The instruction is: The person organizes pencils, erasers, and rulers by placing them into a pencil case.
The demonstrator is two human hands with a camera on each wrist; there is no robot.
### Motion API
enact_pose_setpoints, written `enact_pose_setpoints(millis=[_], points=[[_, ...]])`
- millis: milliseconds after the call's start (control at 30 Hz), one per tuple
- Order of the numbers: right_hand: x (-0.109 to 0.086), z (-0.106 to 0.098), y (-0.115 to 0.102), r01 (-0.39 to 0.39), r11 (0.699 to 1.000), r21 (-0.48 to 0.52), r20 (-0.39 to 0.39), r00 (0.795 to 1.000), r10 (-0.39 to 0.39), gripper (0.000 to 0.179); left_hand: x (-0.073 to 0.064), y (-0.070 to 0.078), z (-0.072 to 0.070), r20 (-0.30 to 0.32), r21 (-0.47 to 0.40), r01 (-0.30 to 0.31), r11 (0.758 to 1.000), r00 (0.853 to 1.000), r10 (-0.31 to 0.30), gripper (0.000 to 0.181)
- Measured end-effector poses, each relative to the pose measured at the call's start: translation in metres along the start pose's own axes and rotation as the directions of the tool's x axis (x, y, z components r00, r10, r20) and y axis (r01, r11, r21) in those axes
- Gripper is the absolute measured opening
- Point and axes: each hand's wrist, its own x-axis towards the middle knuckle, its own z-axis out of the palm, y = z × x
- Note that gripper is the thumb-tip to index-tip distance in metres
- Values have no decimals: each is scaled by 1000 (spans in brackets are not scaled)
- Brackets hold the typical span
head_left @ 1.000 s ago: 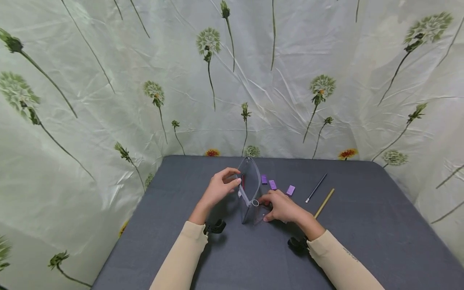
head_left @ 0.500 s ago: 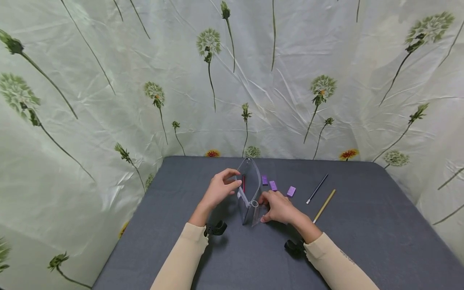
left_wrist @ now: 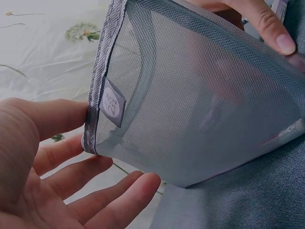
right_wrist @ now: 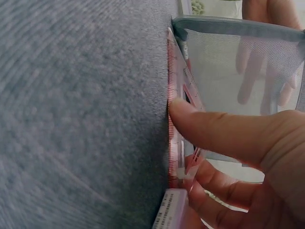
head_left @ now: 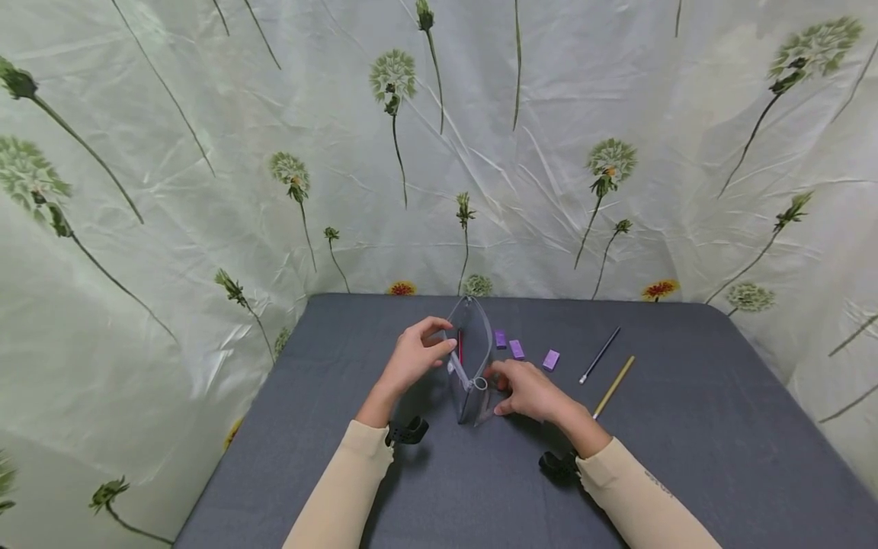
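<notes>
A grey mesh zip pouch (head_left: 478, 335) stands on its edge with its mouth open, a red stick-like item (head_left: 460, 347) inside. My left hand (head_left: 414, 354) pinches its left rim between thumb and fingers, beside a small label (left_wrist: 112, 102); the other fingers spread loosely. To the pouch's right, my right hand (head_left: 528, 390) pinches a clear set square (right_wrist: 175, 71) with red scale marks. The set square is tilted up beside the pouch's near end, its lower edge along the table. My right fingers are partly hidden behind it.
Several purple-and-white erasers lie around my right hand, one eraser (head_left: 551, 360) to its upper right and another eraser (right_wrist: 172, 207) by its fingertips. Farther right are a dark pencil (head_left: 600, 355) and a yellow pencil (head_left: 613, 386). A floral curtain (head_left: 535, 183) hangs behind the grey table (head_left: 480, 496).
My right hand has shifted slightly left, and the set square has tipped up more upright beside the pouch. My left hand keeps its hold on the rim.
</notes>
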Motion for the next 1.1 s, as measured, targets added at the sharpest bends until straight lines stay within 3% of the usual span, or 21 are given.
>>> enact_pose_setpoints(millis=[233,567,1100], points=[[-1,-2,3,115,993,21,4,993,-115,40,0,2,1,-11,2,2,1000,1000,-2,27],[-5,-21,11,169,974,152,39,983,-177,10,3,3,6,-14,5,5,1000,1000,-5,27],[-16,-61,19,34,980,195,-20,999,-31,9,2,6,9,-29,4,2,1000,1000,-2,29]])
